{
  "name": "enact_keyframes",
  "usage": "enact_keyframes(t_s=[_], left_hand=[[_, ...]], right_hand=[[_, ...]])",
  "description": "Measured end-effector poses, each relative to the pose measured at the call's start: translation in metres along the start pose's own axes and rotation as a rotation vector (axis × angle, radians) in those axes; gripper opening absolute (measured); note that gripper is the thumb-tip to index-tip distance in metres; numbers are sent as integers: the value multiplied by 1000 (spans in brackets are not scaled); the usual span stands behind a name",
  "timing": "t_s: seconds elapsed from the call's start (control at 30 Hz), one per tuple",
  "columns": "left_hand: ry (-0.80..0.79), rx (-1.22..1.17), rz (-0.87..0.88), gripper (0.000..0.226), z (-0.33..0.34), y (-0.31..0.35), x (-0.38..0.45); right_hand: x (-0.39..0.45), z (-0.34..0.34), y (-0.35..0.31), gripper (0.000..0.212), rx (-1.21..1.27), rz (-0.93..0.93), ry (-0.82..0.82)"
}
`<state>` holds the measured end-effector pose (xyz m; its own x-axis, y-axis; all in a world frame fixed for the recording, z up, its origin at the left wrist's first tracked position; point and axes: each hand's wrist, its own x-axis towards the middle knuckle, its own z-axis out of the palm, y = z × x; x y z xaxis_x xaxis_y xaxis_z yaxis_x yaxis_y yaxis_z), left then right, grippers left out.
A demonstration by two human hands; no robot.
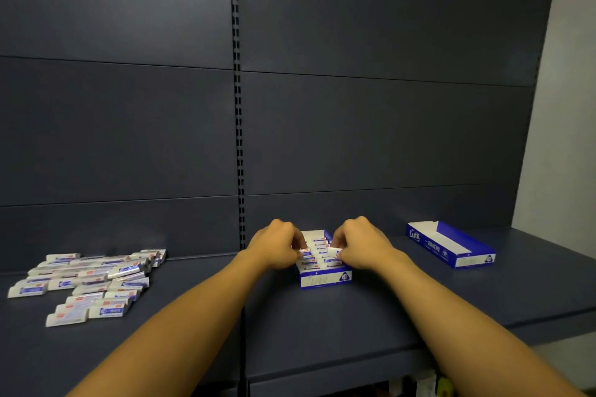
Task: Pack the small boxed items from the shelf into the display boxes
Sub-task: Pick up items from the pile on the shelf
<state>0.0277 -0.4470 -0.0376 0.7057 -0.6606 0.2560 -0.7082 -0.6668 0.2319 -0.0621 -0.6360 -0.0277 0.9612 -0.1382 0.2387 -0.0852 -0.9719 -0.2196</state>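
Observation:
A blue-and-white display box sits on the dark shelf in the middle, filled with several rows of small white-and-blue boxed items. My left hand curls over the box's left side and pinches a small box there. My right hand curls over the right side and pinches another small box above the rows. A second display box, open and with nothing visible inside, lies at the right. Several loose small boxes are spread on the shelf at the left.
The dark shelf has a front edge low in the view. A slotted upright runs up the dark back panel. The shelf ends at the right by a pale wall.

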Motion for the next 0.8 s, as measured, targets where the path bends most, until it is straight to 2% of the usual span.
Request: enact_keyframes(t_s=[0.17, 0.5, 0.63, 0.8], left_hand=[[-10, -17, -31, 22, 7, 6, 12], [-230, 16, -15, 26, 10, 27, 26], [-294, 43, 19, 25, 13, 30, 27], [-295, 52, 30, 22, 12, 30, 25]], right_hand=[[20, 4, 15, 23, 15, -55, -8], [42, 4, 29, 19, 69, -230, -261], [47, 3, 32, 17, 88, -256, -289], [52, 0, 34, 18, 93, -261, -305]])
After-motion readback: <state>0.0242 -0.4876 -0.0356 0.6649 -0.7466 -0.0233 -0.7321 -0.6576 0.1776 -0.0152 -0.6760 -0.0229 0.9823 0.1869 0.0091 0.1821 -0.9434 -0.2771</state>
